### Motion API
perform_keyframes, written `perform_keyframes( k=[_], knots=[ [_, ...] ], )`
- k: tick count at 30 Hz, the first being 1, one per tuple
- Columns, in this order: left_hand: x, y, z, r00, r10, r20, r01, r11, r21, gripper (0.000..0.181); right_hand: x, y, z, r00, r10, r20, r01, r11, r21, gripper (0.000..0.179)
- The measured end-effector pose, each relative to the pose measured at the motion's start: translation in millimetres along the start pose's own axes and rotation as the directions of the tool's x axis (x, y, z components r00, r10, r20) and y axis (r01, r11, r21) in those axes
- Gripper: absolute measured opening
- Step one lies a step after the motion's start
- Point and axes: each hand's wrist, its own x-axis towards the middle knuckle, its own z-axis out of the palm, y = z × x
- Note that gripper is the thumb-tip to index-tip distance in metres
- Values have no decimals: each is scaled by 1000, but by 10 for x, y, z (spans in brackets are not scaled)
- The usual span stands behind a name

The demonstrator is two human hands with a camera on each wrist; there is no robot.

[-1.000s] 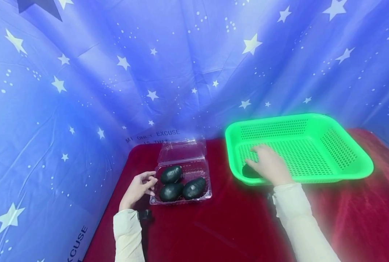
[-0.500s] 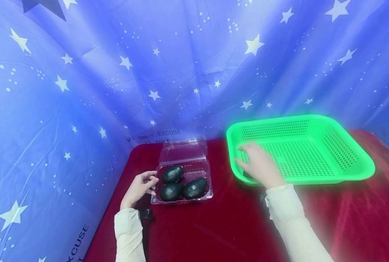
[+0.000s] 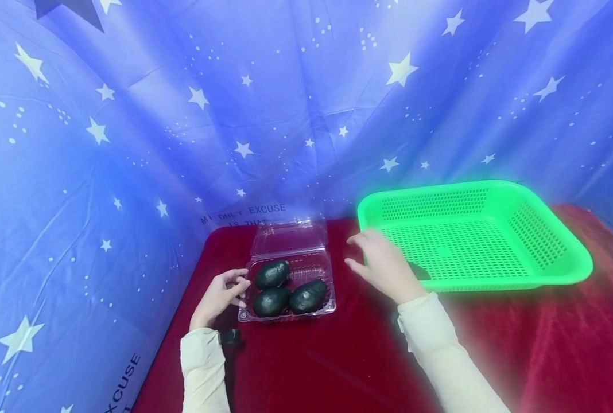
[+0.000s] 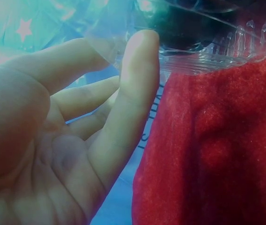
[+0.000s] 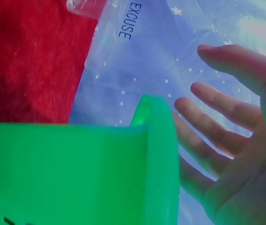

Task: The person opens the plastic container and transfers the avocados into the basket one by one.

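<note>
Right hand (image 3: 386, 267) moved leftward, fingers (image 5: 212, 126) spread

The left hand (image 3: 220, 298) sat well left of the green basket (image 3: 497, 283), fingers bent. The right hand (image 3: 384, 263) (thumb apart) was by its left rim, fingers loose.

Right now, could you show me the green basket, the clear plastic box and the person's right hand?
Green basket (image 3: 472, 246): head view, on its perforated floor.
Clear plastic box (image 3: 290, 238): head view, on its open lid.
Right hand (image 3: 387, 268): head view, on its back.
</note>
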Motion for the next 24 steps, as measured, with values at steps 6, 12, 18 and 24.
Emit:
perform_keyframes(
  k=[6,12,18,24],
  knots=[
    [3,-2,-3,1000,1,0,-1,1000,-1,49,5,-88,69,999,-35,6,35,999,-5,42],
    [8,-12,-7,1000,4,-1,-4,1000,-3,49,7,-170,157,995,-103,-1,103,992,-66,40],
    [7,-10,-6,1000,0,0,0,1000,-2,49,-10,-243,252,987,-159,16,159,984,-78,42],
    [10,-12,-5,1000,1,0,-1,1000,-1,48,-37,-303,336,974,-176,143,182,983,-36,50]
  ],
)
